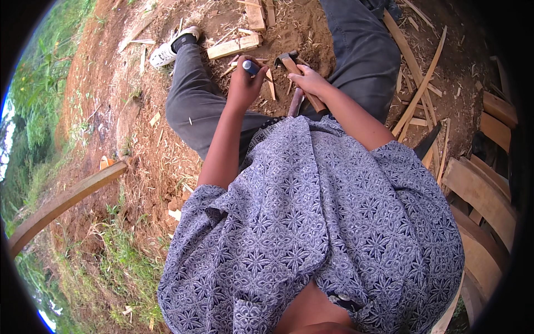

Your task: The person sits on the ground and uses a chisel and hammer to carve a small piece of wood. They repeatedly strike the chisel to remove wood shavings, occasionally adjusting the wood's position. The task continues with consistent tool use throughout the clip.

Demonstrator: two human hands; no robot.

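My left hand (pixel 246 83) is closed round a handle with a round blue end (pixel 250 67); the rest of that tool is hidden in the fist. My right hand (pixel 311 80) grips a claw hammer (pixel 293 68) by its wooden handle, close below the dark metal head. The handle slants back toward my lap. Beside it, between my thighs, lies a reddish-brown stick-like piece (pixel 296 103), partly covered by my shirt. A pale wood splinter (pixel 271 83) lies on the soil between my hands, and a short wood block (pixel 234 47) lies just beyond the left one.
My legs spread to either side, with a white shoe (pixel 164 54) at far left. Long wood strips (pixel 423 92) lie at right, near stacked curved boards (pixel 481 192). A beam (pixel 67 203) crosses at left. Shavings cover the soil; grass (pixel 119 261) grows at lower left.
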